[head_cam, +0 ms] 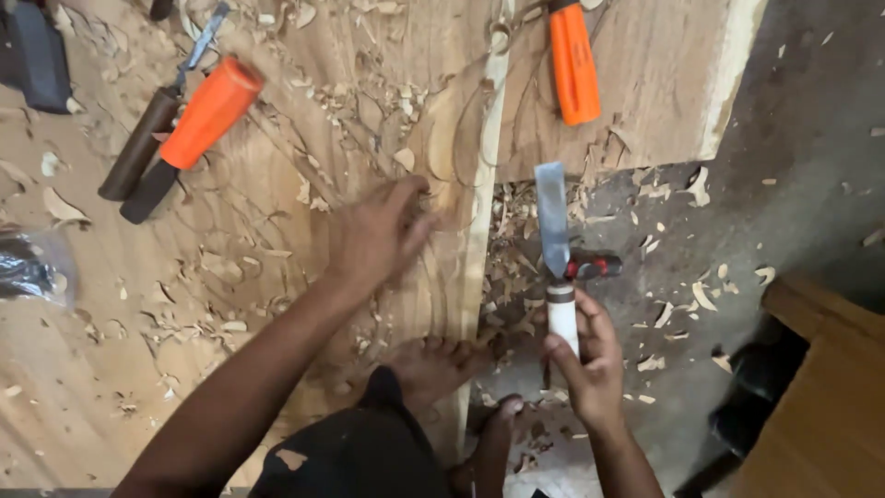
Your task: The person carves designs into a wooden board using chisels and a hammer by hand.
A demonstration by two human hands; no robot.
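steel chisel, flat blade pointing up, white handle, sits centre-right of frame; right hand fingers wrapped closed around the handle. left hand, fingers spread loose, rests on the carved wood panel mid-frame among shavings. orange-handled tools lie upper left.

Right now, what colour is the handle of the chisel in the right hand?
White, on the flat steel chisel; head view.

Bare arms, bare feet — dark, paint-flecked garment.
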